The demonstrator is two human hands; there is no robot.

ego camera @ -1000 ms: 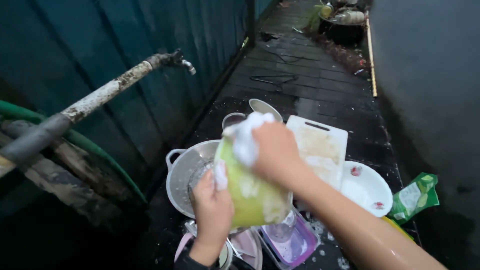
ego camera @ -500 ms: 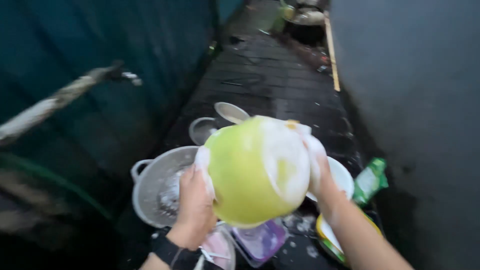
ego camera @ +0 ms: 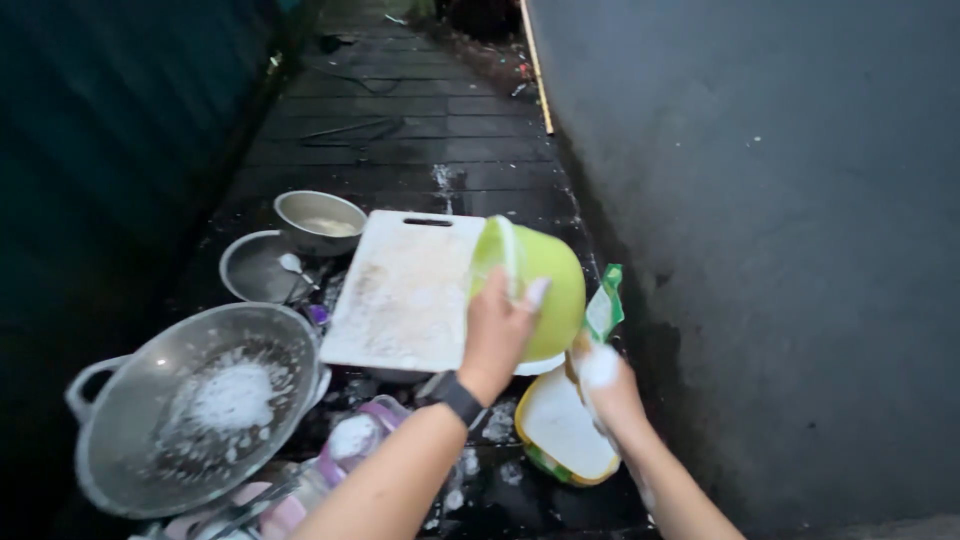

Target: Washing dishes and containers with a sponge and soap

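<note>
So the left hand is clamped on the rim of a lime-green plastic bowl, thumb on the outside, holding it tipped on edge just in front of the wrist and over the corner of a white cutting board. The right hand is lower and to the right, covered in suds; can't tell if it's got a sponge in it or is just loose, it's too foamy. Right under it sits a yellow-rimmed dish, with a green soap pouch just past it. The bowl looks light and stiff, but soapy plastic is slippery, so I'd say the rim pinch is the safest grip. Left of the left arm there's a big metal colander with foam inside, and farther out a steel pan and a steel bowl. Compared with half a second ago, the bowl has gone from both hands to just the left, and the right has dropped away.
</note>
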